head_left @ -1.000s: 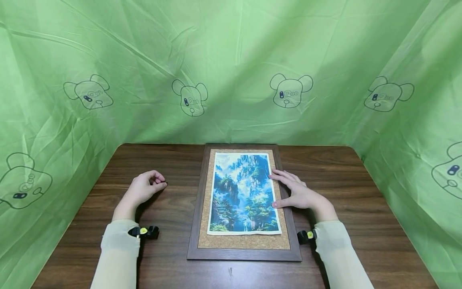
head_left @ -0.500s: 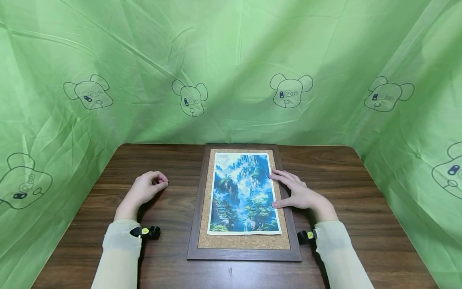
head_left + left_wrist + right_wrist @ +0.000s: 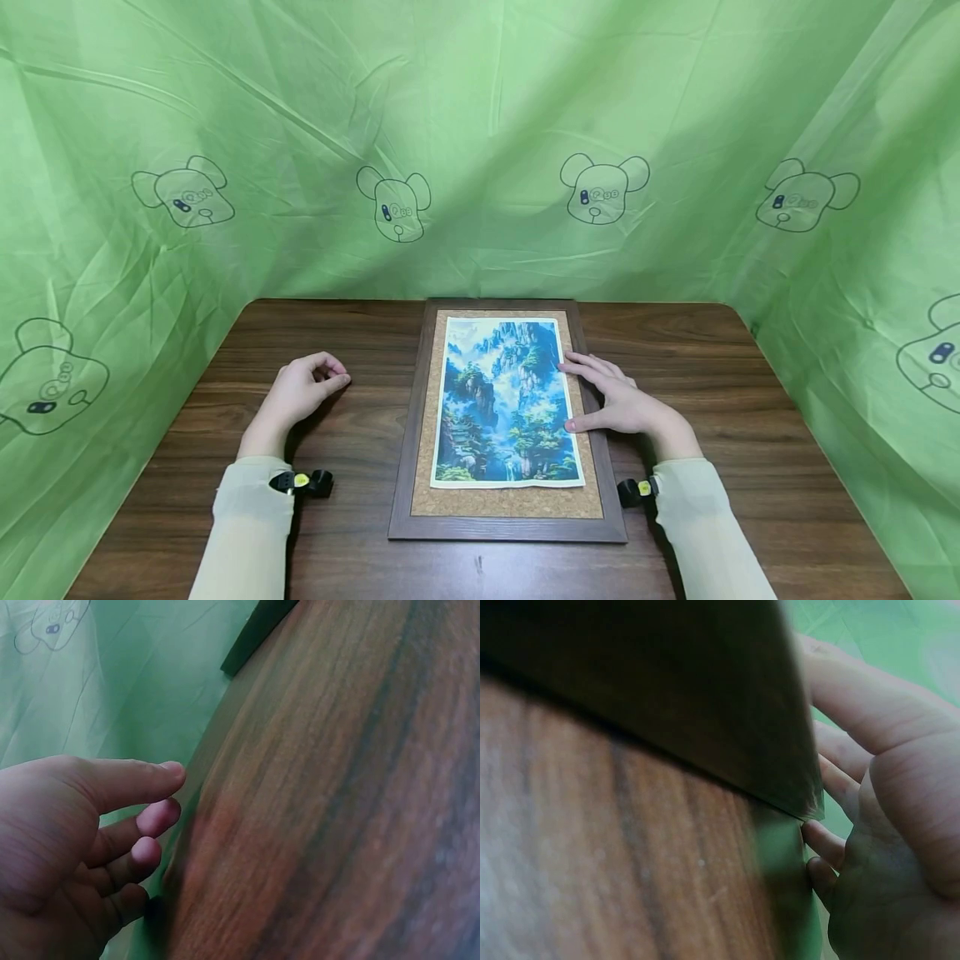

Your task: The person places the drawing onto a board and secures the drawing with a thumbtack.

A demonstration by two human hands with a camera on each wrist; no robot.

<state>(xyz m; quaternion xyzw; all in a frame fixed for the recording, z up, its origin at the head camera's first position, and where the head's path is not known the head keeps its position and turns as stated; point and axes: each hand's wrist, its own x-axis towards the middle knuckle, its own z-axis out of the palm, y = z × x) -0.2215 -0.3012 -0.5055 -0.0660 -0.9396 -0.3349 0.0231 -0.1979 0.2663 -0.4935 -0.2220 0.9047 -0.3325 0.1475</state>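
A paper print of blue mountains and pines [image 3: 502, 400] lies on a cork board [image 3: 506, 502], which has a dark wooden frame [image 3: 510, 528]. My right hand [image 3: 626, 404] rests at the board's right side, its spread fingertips and thumb touching the print's right edge. In the right wrist view the frame's dark side [image 3: 667, 690] stands beside that hand's fingers [image 3: 825, 844]. To the left of the board, my left hand [image 3: 298, 392] rests by the table with loosely bent fingers. Nothing shows between its thumb and fingertips in the left wrist view, where the fingers [image 3: 146, 855] hang slightly apart.
The dark wood-grain table [image 3: 345, 442] extends on both sides of the board. A green curtain with bear-head outlines [image 3: 495, 150] encloses the back and sides. Black wrist-worn devices [image 3: 318, 483] sit at both cuffs. The board's far edge is near the curtain.
My left hand has shifted very slightly to the right, and its fingers have moved a little. My right hand, the print and the board keep their places.
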